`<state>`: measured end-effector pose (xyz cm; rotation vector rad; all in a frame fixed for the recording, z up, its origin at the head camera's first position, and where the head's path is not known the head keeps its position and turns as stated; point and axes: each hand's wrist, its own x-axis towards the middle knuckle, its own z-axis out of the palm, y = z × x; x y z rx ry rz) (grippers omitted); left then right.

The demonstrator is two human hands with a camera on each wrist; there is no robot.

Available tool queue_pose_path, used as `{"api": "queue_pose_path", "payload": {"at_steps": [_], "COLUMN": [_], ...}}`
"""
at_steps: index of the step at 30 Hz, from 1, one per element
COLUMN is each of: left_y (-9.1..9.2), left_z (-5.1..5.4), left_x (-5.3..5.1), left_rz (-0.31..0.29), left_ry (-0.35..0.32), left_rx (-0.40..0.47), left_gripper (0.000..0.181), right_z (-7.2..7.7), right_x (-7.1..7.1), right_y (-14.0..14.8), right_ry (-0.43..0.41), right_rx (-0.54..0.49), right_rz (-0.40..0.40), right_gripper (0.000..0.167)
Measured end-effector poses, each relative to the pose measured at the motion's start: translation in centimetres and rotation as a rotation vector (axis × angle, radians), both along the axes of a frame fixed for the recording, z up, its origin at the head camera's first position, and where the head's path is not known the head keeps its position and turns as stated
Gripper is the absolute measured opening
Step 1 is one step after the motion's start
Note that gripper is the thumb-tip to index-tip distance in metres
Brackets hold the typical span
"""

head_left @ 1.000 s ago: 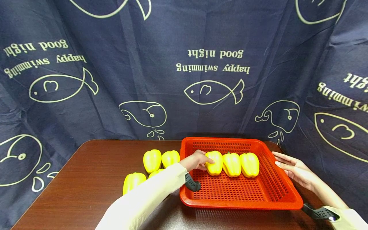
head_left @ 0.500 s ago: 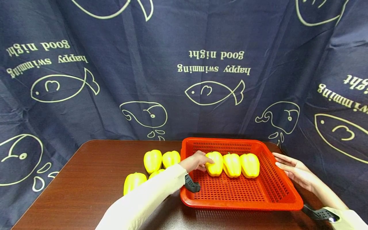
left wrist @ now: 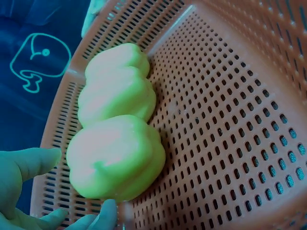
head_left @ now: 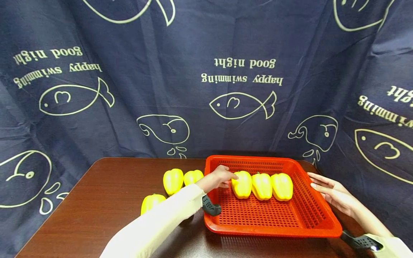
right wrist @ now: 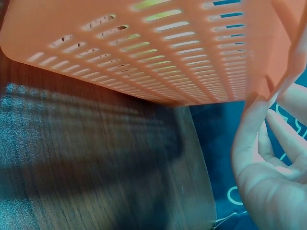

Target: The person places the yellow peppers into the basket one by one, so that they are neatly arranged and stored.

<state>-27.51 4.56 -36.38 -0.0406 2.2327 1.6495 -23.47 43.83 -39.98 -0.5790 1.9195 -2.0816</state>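
Red plastic basket (head_left: pixel 274 231) is the reference, on the brown wooden table (head_left: pixel 96 200). Left of its near half: one loose yellow bell pepper (head_left: pixel 152 203), partly behind the left sleeve (head_left: pixel 155 218), which may cover more. Right hand (head_left: pixel 337 195) is outside the basket's right wall, fingers long and slack, tips at the rim; reads as steadying it. Inside the basket, three more in a row: left-end pepper (head_left: pixel 242 186), middle pepper (head_left: pixel 262 187), right-end pepper (head_left: pixel 282 187). Left hand (head_left: pixel 222 175) is inside too, at the left-end pepper, fingers spread, not gripping. Left of the basket's far half: a back pair, outer pepper (head_left: pixel 173 181) and inner pepper (head_left: pixel 193 177). Curtain (head_left: pixel 180 89) behind.

My read: placing step, release of the left-end pepper. Next move calls for backing the left hand out over the basket's left rim without nudging the row.

View differences: left wrist shows a gap between thumb (left wrist: pixel 41 160) and left-end pepper; head view has them overlapping. Fingertip contact below: can't tell. Right wrist alone shows the basket's slotted outer wall (right wrist: pixel 168 52). Only head shows the loose peppers.
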Motion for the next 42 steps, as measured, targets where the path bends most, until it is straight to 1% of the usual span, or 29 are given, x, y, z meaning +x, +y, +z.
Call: {"api": "queue_pose_path", "payload": {"at_steps": [2,7,11,17,20,24,26,28,33,37,42], "left_y": [-0.4,-1.0,-1.3,-1.8,-2.3,-3.1,-3.6,-4.0,-5.3,-6.6,-8.2], "left_z": [0.4,0.7,1.2,2.3,2.5,2.4,2.4,2.6,3.3,3.9,4.1], "left_x": [0.2,0.1,0.2,0.8,1.0,1.3,1.5,1.7,2.6,3.2,3.7], "left_rz": [0.001,0.014,0.009,0.007,0.010,0.025,0.029,0.032,0.035,0.056,0.084], "left_ry": [0.012,0.035,0.050,0.077,0.127,0.229,0.258,0.269,0.270,0.272,0.276], "left_rx": [0.017,0.078,0.145,0.203,0.226,0.216,0.210,0.211,0.209,0.196,0.190], "left_gripper": [0.063,0.067,0.069,0.066,0.063,0.058,0.058,0.057,0.054,0.053,0.051], "right_z": [0.0,0.0,-0.1,-0.2,-0.2,-0.1,0.0,0.1,0.2,0.2,0.2], "right_x": [0.0,0.0,0.0,0.0,0.0,0.0,0.0,0.0,0.1,0.1,0.1], "right_y": [0.1,0.2,0.2,0.3,0.3,0.3,0.2,0.1,0.1,0.0,0.1], "right_ry": [0.003,0.000,-0.014,-0.019,-0.018,-0.020,-0.015,-0.010,-0.014,-0.019,-0.014], "right_rx": [0.007,0.023,0.041,0.043,0.042,0.043,0.042,0.040,0.057,0.064,0.057], "right_rz": [-0.007,-0.010,-0.013,-0.012,-0.011,-0.003,0.001,0.003,-0.009,-0.017,-0.017], "right_gripper": [0.048,0.047,0.046,0.047,0.047,0.047,0.046,0.046,0.045,0.045,0.045]}}
